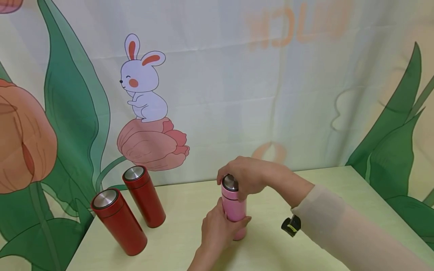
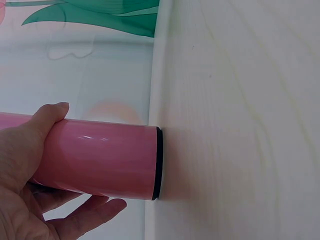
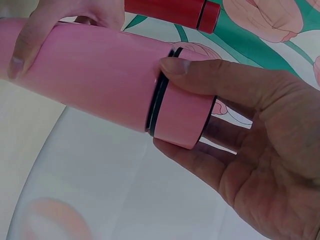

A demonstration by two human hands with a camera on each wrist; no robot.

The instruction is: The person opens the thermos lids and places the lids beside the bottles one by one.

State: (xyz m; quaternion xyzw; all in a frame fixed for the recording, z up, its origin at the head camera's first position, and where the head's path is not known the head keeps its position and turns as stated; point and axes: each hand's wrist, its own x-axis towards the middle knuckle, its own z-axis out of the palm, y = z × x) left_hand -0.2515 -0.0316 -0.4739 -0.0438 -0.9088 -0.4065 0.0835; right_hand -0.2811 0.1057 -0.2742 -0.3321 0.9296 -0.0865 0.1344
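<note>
The pink flask (image 1: 235, 208) stands upright on the pale tabletop (image 1: 183, 210), near its back edge, with its black base (image 2: 159, 162) meeting the surface in the left wrist view. Its pink lid (image 3: 183, 111), topped by a silvery disc (image 1: 231, 183), sits on the body, a dark ring marking the join between them.

The left hand (image 1: 218, 227) grips the body below the lid, spread about as wide as the flask: its thumb lies along one side and its fingers pass round the other, their tips reaching beyond the wall. The right hand (image 1: 249, 173) comes over from above and holds the lid between thumb and fingers, opened just to the lid's width. Its thumb presses near the dark ring, and the palm stands off from the lid's top.

To the left, well apart from both hands, two red flasks stand upright: the nearer one (image 1: 120, 224) and the farther one (image 1: 144, 195), close together, each with a silvery top. A pale sleeve (image 1: 356, 226) covers the right forearm, a small black device (image 1: 291, 226) at its cuff. Behind hangs a printed backdrop (image 1: 220, 75) with a white rabbit (image 1: 144, 82) on a tulip.
</note>
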